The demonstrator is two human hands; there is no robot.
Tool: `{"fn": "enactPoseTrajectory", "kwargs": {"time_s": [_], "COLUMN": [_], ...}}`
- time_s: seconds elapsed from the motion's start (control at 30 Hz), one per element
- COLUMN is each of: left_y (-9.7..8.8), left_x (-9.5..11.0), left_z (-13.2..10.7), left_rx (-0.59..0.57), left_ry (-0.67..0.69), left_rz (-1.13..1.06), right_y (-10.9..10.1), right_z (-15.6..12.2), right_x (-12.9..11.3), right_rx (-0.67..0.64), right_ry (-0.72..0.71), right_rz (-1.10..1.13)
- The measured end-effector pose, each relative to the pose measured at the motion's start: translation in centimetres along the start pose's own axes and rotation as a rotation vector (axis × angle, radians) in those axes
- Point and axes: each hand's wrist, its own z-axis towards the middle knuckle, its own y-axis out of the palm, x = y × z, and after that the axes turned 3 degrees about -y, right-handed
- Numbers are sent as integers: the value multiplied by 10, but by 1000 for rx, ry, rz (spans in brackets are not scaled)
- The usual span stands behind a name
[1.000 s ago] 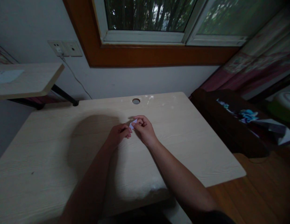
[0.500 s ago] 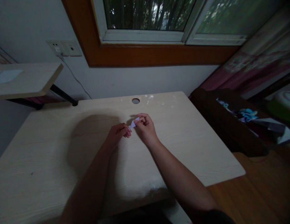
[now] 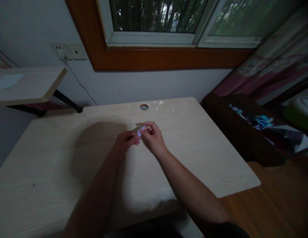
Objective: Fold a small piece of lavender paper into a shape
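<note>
Between my hands is a small piece of folded paper, pale lilac-white with slanted edges. My left hand is closed, its thumb and fingertips pinching the paper's lower left end. From the other side my right hand grips it, thumb against the near face and fingers curled behind. The fingers hide much of the paper, so its full shape cannot be made out. Both hands are over the middle of a light wood-grain desk.
A round cable hole sits near the desk's back edge. On the left, a raised shelf stands on black legs. A white cable hangs from the wall socket. Dark brown furniture with cloth items is at the right.
My right hand has shifted slightly left, closer to my left hand, and its thumb covers more of the paper. My left hand has barely moved.
</note>
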Motion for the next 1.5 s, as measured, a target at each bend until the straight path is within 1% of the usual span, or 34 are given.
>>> {"fn": "enactPoseTrajectory", "kwargs": {"time_s": [0.2, 0.33, 0.43, 0.67, 0.9, 1.13, 1.23, 1.37, 1.5], "left_y": [2, 3, 2, 1, 4, 5, 4, 3, 3], "left_x": [5, 5, 3, 2, 4, 5, 3, 2, 3], "left_z": [-1, -1, 0, 0, -1, -2, -1, 1, 2], "left_rx": [51, 81, 70, 25, -7, -5, 16, 72, 121], "left_ry": [22, 34, 40, 25, 24, 27, 21, 22, 20], "left_rz": [40, 33, 34, 29, 24, 38, 24, 8, 17], "right_y": [1, 2, 2, 4, 8, 7, 6, 3, 3], "right_z": [-1, 0, 1, 0, -1, -1, 0, 1, 0], "right_x": [4, 6, 6, 4, 4, 3, 4, 8, 11], "right_rx": [27, -25, -53, 24, 101, 139, 122, 55, 9], "right_ry": [-27, 7, 33, 14, -57, -33, -6, 47, 38], "right_rz": [-21, 30, 63, 35, -40, -36, 7, 68, 70]}}
